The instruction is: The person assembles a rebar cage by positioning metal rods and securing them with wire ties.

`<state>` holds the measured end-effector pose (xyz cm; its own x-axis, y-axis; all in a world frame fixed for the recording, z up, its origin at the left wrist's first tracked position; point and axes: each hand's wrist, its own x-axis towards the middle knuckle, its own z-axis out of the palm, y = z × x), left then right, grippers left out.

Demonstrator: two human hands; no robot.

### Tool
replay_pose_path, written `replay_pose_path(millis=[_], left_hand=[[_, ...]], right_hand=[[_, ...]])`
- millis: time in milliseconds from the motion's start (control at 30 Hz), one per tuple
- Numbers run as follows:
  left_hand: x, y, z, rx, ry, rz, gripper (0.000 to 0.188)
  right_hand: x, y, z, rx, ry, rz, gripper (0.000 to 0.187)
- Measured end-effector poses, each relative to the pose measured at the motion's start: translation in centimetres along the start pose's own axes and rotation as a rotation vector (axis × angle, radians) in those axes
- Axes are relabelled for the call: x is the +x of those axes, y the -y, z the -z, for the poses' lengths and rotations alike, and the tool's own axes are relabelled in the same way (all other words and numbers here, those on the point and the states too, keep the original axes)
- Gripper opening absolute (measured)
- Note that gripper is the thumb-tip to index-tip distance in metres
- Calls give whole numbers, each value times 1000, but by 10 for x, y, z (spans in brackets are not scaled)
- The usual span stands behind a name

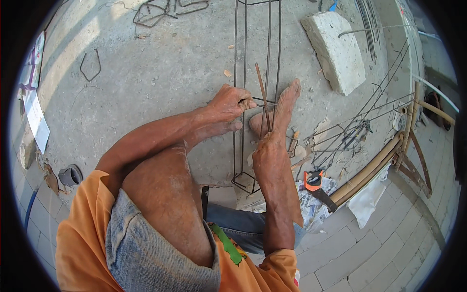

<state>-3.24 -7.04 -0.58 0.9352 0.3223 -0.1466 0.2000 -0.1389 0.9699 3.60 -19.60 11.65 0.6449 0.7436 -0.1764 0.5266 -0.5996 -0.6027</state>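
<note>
The left arm is bent at the elbow and stretched forward over the raised knee, and its left hand (pixel 228 103) is curled into a closed grip, knuckles up. The right forearm is held straight ahead, the right hand (pixel 269 150) clenched, back upward.

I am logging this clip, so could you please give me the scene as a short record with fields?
Setting: rough concrete floor, person seated
Left hand: grips the rebar cage at a stirrup
Right hand: holds a thin rusty rod against the cage
Feet: bare right foot pressed on the cage
Nearby: concrete block, orange-handled saw, bent wire stirrups
</note>
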Motion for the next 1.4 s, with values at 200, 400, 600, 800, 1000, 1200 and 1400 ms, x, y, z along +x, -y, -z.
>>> replay_pose_path(millis=[200, 400, 600, 800, 1000, 1200, 1400], left_hand=[[-6, -18, 5, 4, 35, 55, 24], [6, -8, 0, 48, 47, 40, 21], [0, 2, 4, 17, 83, 88, 23], [-2, -1, -3, -93, 16, 11, 21], [3, -14, 7, 38, 35, -24, 23], [-5, -3, 1, -40, 34, 136, 24], [3, 7, -2, -86, 53, 80, 22]], right_hand=[[-3, -11, -2, -74, -7, -7, 88], [-2, -6, -2, -165, 97, -99, 85], [7, -9, -5, -244, -4, 65, 61], [18, -26, -18, -485, -60, 124, 81], [14, -15, -12, -282, -15, 101, 70], [2, -6, 2, -179, 20, 94, 61], [25, -23, -14, -338, 18, 173, 26]])
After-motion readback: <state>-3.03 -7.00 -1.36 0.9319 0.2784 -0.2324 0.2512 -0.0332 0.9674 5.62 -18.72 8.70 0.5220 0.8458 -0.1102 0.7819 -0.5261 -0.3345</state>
